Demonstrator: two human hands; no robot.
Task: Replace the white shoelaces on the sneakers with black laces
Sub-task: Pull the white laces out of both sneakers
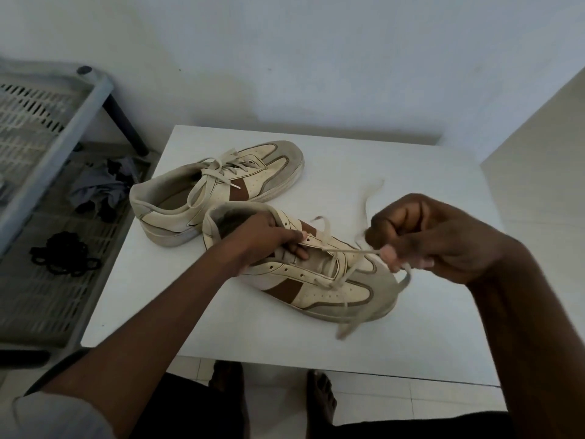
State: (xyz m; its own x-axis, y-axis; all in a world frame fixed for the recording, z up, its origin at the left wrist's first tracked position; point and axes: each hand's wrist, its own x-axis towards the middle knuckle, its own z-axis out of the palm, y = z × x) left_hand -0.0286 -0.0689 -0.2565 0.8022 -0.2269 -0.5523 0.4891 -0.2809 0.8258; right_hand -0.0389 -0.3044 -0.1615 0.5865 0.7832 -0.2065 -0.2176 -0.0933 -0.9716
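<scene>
2 sneakers on the table (411, 166), cream leather, brown stripe, grey suede toe. Far sneaker (221, 185) sits just beyond your left hand (269, 240), which grips the near sneaker (316, 288) at the eyelets. Your right hand (424, 239) pinches its flat white lace (345, 249), taut. 1 tangled bundle of black laces (63, 253) lies on the slatted shelf (47, 305), well left of your left hand.

worktop (348, 160): sitting against white wall (316, 58)
rack (72, 128): standing left of worktop
cloth (98, 190): lying crumpled on rack
</scene>
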